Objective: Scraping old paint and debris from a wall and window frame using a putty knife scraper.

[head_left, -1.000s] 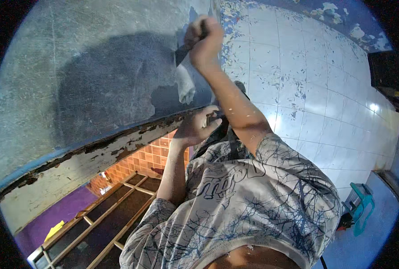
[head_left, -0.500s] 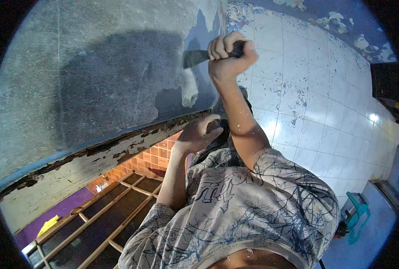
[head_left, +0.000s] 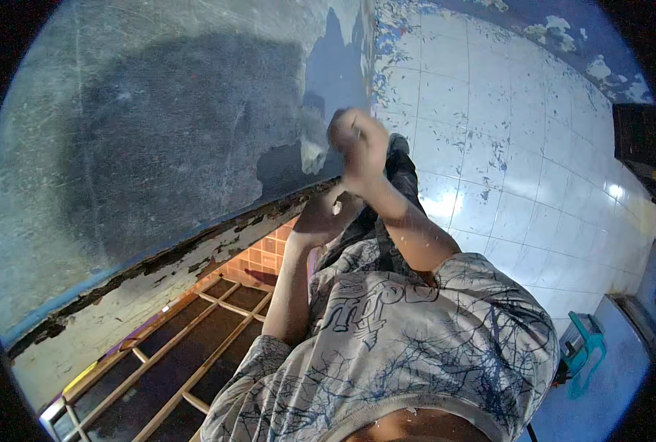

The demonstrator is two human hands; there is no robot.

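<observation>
My right hand (head_left: 361,151), smeared by motion, is closed around the scraper held beside the wall; the scraper's blade is hard to make out now. A patch of loose, pale paint (head_left: 313,156) hangs on the wall just left of this hand. Below it, my left hand (head_left: 322,219) is in shadow near the worn wooden frame edge, thumb and fingers curved apart with nothing I can make out between them. Its fingertips lie close under my right wrist. The grey wall (head_left: 188,125) has bare scraped areas and darker blue paint left near the corner.
Paint flakes litter the white tiled floor (head_left: 482,147) on the right. A peeling wooden frame (head_left: 151,276) runs along the wall's edge. A wooden lattice panel (head_left: 173,353) stands at the lower left. A teal plastic stool (head_left: 587,342) is at the right.
My right hand has come down and slightly left along the wall, nearer my left hand. The pale flap on the wall looks shorter. The view has shifted a little.
</observation>
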